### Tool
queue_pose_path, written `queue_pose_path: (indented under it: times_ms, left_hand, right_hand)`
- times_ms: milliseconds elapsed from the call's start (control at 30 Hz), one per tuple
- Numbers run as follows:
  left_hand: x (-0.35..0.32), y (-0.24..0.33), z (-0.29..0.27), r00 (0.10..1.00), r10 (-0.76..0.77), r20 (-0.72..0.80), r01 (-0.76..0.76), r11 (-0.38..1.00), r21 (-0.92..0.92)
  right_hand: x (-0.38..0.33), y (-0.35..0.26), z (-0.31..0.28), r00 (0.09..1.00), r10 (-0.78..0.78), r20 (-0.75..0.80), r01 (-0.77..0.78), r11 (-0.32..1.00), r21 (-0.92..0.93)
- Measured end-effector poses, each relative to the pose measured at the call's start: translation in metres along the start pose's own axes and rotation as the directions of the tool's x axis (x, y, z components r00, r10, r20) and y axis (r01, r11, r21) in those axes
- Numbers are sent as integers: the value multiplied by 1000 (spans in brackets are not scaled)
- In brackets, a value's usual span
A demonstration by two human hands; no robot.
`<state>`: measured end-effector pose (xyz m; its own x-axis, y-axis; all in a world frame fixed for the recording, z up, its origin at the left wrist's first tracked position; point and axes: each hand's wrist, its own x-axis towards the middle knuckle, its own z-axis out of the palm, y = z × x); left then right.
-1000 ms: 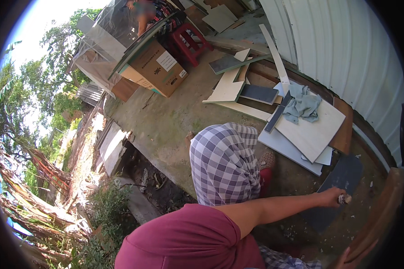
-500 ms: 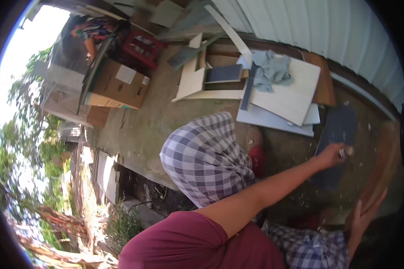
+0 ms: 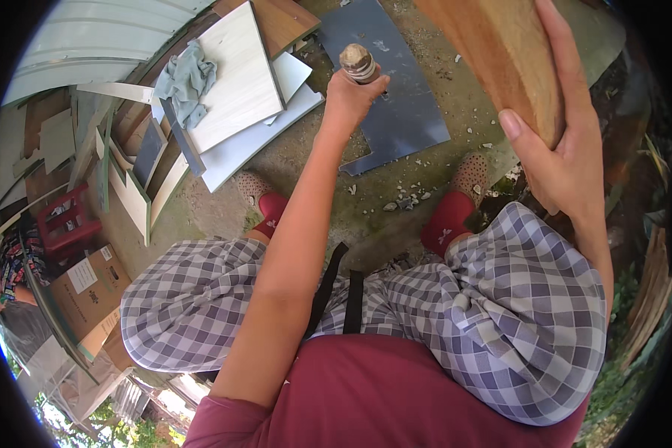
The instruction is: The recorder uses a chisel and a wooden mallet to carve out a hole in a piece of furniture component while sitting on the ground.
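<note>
My left hand (image 3: 348, 101) is closed around a wooden tool handle (image 3: 357, 60), whose light banding shows just above the fist. The rest of that tool is hidden, so its kind cannot be told. Below the fist lies a dark grey flat board (image 3: 403, 97) with a notched near end. At the upper right, my right hand (image 3: 564, 160) grips the near end of a thick brown piece of wood (image 3: 511, 56), thumb on one side and fingers along the other. Its far end runs out of the picture.
White and pale blue panels (image 3: 235, 71) are stacked at the left, a grey-green cloth (image 3: 189, 81) on top. Farther left are broken board pieces (image 3: 131, 190), a red plastic stool (image 3: 67, 216) and a cardboard box (image 3: 89, 291). Another person's arm (image 3: 22, 295) shows behind the box.
My view has swung round to the right, bringing the brown wood and my right hand up into fuller sight. Both hands keep their holds.
</note>
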<state>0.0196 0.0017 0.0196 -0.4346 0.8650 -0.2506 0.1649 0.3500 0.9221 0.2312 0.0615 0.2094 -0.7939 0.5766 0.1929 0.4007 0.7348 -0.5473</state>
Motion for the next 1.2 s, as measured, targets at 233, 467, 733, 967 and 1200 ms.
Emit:
queue_pose_path:
  times_ms: [233,467,733,967,1200]
  left_hand:
    - [14,7,15,999,53,11,-53,994,98]
    - [17,6,15,997,76,22,-79,980,185]
    - [26,9,19,995,93,44,-97,990,99]
    - [-14,-12,19,968,221,-117,-224,975,-5]
    - [-32,-6,-1,982,132,-133,-142,987,-71]
  right_hand:
    - [-8,29,27,999,-33,4,32,993,111]
    - [2,28,18,991,86,-104,-69,985,161]
    - [2,45,36,819,405,407,-428,903,-38]
    - [-52,36,46,914,382,134,-367,644,671]
    - [-130,92,131,848,510,144,-488,644,589]
